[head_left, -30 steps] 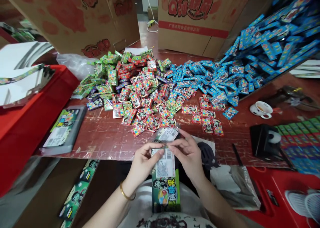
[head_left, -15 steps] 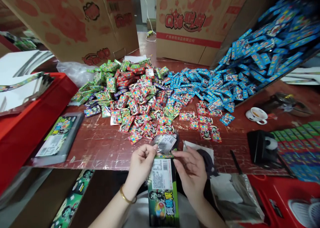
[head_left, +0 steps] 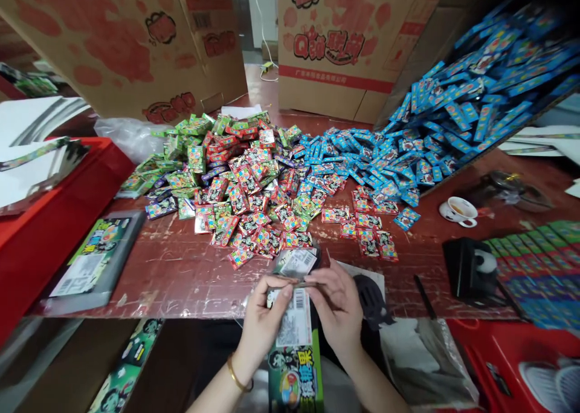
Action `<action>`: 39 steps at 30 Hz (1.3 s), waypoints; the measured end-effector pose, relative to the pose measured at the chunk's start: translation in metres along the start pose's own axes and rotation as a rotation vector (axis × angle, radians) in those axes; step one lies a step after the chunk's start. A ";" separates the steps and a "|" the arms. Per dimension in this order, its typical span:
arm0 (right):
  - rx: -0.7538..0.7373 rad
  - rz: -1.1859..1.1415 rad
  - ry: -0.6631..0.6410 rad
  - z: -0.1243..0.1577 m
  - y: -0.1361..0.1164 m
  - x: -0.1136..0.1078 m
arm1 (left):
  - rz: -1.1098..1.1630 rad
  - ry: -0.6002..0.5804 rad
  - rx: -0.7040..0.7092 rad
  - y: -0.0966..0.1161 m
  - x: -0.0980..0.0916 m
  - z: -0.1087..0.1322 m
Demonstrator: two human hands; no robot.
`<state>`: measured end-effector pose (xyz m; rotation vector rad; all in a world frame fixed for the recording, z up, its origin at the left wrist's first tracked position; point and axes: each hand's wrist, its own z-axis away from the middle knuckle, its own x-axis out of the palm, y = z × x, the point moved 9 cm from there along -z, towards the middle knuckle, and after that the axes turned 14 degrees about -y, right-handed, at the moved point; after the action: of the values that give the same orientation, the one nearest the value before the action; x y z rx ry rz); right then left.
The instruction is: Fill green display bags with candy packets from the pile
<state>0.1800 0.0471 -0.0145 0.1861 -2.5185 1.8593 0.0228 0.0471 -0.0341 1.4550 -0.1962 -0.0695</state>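
Note:
A flat green-and-black printed candy package (head_left: 294, 355), with a white barcode label near its top, stands at the front edge of the table, close to my body. My left hand (head_left: 265, 313) pinches the top end of it, the thumb lying along the edge. On the opposite corner, my right hand (head_left: 338, 310) grips the same end between thumb and fingers. Just beyond my fingers lies another clear-wrapped piece with a label (head_left: 296, 260). What exactly is under the fingertips is partly hidden.
Small candy packets in red and green (head_left: 247, 186) and blue (head_left: 357, 153) are heaped across the table, the blue ones spilling from a tipped carton. Wrapped packages (head_left: 97, 253) and a red bin (head_left: 58, 201) stand left. A cup (head_left: 457, 210) and black tape dispenser (head_left: 466, 271) sit right.
My fingers have closed in over the package's top end, and its narrow top strip now looks folded down or covered. My left thumb has come down onto the edge. The view has shifted slightly.

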 end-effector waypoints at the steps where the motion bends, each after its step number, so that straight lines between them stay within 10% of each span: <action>1: 0.046 -0.006 -0.024 -0.001 0.002 0.001 | 0.017 -0.012 -0.010 -0.001 0.000 0.000; 15: 0.625 -0.343 -0.296 -0.015 0.042 0.010 | -0.013 -0.079 -0.093 0.005 -0.003 0.000; 30: 0.579 -0.156 -0.537 -0.031 0.034 -0.002 | -0.114 -0.099 -0.063 0.001 0.019 -0.003; 35: 0.201 0.308 -0.458 -0.015 0.005 -0.001 | -0.019 -0.059 -0.115 -0.017 0.010 -0.012; 39: 0.196 0.224 -0.349 -0.012 0.006 -0.009 | 0.046 -0.115 -0.095 -0.013 0.017 -0.011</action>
<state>0.1875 0.0608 -0.0174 0.2610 -2.6624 2.3493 0.0426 0.0535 -0.0462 1.3521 -0.3161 -0.1230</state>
